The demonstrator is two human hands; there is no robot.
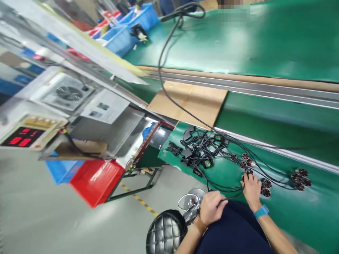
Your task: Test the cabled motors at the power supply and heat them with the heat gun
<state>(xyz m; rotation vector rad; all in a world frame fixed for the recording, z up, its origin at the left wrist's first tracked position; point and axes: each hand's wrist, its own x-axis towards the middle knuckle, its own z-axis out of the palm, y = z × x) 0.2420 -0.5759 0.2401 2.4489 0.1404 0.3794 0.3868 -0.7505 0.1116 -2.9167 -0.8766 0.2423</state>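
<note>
My left hand (213, 207) is closed in a fist at the table's front edge, in front of my body. A black cable (233, 198) comes out by its thumb and runs toward the right hand. My right hand (252, 189) lies on the green table, fingers curled down over a small round motor-like part (243, 178), mostly hidden. Beside it lie several more round parts (267, 183) with dark slotted faces and copper-coloured rims. Left of them is a tangled heap of black cables (202, 144) with black blocks and round green pieces among them.
Another cluster of round parts (300, 180) lies to the right. A cardboard sheet (190, 100) bridges toward the upper green bench (265, 42). Below left are a red bin (97, 180), a quilted black stool (166, 233) and a machine with a red display (22, 137).
</note>
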